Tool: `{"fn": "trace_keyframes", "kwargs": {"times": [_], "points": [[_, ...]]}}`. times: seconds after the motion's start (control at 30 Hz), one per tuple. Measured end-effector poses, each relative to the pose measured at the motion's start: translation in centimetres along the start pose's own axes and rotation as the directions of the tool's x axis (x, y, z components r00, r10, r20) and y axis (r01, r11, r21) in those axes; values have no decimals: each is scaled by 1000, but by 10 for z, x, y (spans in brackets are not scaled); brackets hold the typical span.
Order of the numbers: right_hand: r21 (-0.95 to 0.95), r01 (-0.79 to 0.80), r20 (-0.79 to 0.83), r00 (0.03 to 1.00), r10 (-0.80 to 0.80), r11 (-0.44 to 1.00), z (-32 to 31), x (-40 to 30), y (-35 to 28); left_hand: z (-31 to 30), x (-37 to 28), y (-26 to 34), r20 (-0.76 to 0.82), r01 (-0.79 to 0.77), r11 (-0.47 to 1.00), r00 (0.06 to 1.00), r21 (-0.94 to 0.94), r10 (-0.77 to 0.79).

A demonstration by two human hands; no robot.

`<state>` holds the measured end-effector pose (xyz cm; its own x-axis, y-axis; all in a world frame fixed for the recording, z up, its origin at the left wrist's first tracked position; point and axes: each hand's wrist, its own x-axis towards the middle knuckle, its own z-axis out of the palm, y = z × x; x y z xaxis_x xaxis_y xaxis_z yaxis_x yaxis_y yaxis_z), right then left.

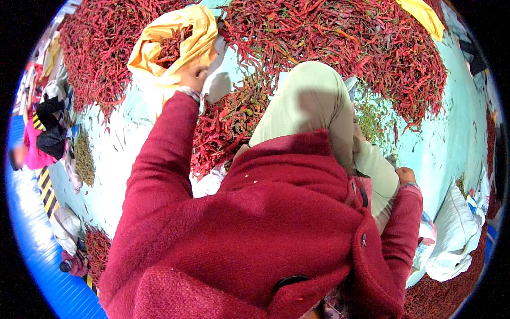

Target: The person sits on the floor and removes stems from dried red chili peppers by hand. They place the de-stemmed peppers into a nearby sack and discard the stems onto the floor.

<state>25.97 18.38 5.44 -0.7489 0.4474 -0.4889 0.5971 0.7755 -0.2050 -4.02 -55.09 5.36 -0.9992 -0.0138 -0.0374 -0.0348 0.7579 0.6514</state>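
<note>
My left hand [194, 79] is closed on the lower edge of a yellow cloth bag [205, 30], whose open mouth shows dried red chili peppers [169, 50] inside. The bag rests at the edge of a broad heap of red chilies [318, 32]. A smaller pile of red and brownish chilies [223, 127] lies between my left arm and my raised knee. My right hand [405, 175] is beside my right thigh, its fingers curled; whether it holds anything is not clear.
Another yellow cloth [424, 18] lies on the heap at upper right. Stems and green bits [370, 119] lie beyond my leg. A full white sack [454, 231] is at the right. At the far left are a person in pink [34, 147], dark cloths and a white sack [65, 225].
</note>
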Motion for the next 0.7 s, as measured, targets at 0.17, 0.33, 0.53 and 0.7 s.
{"fn": "trace_keyframes", "kwargs": {"times": [0.17, 0.33, 0.53, 0.7], "points": [[50, -12, 37, 999, 10, 999, -3, -2, -2, 69, -76, 30, 316, -358, 927, 898, 116, 307], [1, -11, 15, 1000, 10, 1000, 2, 6, 14, 99, -82, 72, 502, -345, 790, 863, 506, 55], [-7, 25, -2, 1000, -25, 1000, 0, -1, 17, 117, -42, 72, 530, -214, 859, 844, 466, -78], [54, 15, -8, 1000, -14, 998, -2, -3, -6, 114, -2, 5, 470, -92, 983, 883, 160, 6]]}}
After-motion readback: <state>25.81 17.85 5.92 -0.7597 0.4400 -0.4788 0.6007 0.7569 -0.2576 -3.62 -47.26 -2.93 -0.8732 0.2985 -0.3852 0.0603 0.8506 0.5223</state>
